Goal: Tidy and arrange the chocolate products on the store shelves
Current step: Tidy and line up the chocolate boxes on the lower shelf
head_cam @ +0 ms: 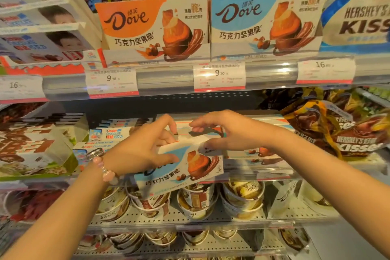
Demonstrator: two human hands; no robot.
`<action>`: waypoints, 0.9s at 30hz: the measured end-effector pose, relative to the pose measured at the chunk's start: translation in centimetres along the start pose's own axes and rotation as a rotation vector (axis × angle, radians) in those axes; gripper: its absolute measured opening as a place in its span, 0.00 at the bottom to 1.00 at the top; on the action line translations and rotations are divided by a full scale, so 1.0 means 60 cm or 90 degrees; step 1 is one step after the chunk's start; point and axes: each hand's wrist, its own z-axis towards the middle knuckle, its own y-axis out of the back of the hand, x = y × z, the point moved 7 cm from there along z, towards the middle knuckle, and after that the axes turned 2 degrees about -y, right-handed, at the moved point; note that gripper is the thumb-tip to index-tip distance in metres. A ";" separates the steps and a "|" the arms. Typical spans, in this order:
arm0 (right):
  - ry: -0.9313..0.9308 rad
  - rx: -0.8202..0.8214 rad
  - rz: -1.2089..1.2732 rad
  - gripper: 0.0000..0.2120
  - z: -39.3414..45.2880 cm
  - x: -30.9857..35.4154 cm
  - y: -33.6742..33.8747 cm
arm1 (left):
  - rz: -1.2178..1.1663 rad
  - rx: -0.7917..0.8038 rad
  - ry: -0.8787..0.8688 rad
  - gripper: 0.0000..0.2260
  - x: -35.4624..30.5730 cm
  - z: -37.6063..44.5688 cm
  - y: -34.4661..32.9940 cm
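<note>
A blue-and-white Dove chocolate box is tilted at the front of the middle shelf. My left hand grips its left upper edge, thumb on the front face and fingers curled over the top. My right hand pinches the box's right upper corner, fingers arched above it. More Dove boxes of the same kind lie behind and to the right on that shelf. On the upper shelf stand an orange Dove display box and a blue Dove display box.
Kinder chocolate boxes lie left of my hands and more Kinder packs sit upper left. Hershey's Kisses bags fill the right side. Dove cups stand on the shelf below. Price tags line the upper shelf rail.
</note>
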 end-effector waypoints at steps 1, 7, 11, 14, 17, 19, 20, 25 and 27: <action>0.004 0.011 -0.039 0.25 -0.008 0.005 0.000 | -0.021 -0.006 0.001 0.21 -0.007 0.009 -0.005; 0.019 -0.012 -0.174 0.20 -0.035 0.015 0.013 | 0.008 -0.042 -0.079 0.20 -0.072 0.052 -0.026; -0.005 -0.053 -0.148 0.16 -0.071 -0.010 0.053 | -0.022 -0.105 -0.123 0.19 -0.091 0.070 -0.018; -0.048 -0.088 -0.071 0.14 -0.106 -0.046 0.089 | 0.035 -0.076 -0.107 0.23 -0.069 0.087 -0.020; -0.100 -0.120 -0.016 0.13 -0.132 -0.089 0.108 | 0.186 -0.031 -0.086 0.28 -0.030 0.108 -0.040; -0.123 -0.128 -0.017 0.12 -0.141 -0.114 0.109 | 0.231 -0.024 -0.083 0.29 -0.013 0.116 -0.051; -0.133 -0.128 -0.020 0.12 -0.144 -0.125 0.107 | 0.238 -0.024 -0.087 0.29 -0.008 0.120 -0.055; -0.171 -0.140 -0.026 0.12 -0.149 -0.167 0.096 | 0.179 -0.020 -0.063 0.23 0.012 0.126 -0.066; -0.170 -0.156 -0.014 0.11 -0.148 -0.173 0.094 | 0.135 -0.028 -0.052 0.23 0.018 0.124 -0.067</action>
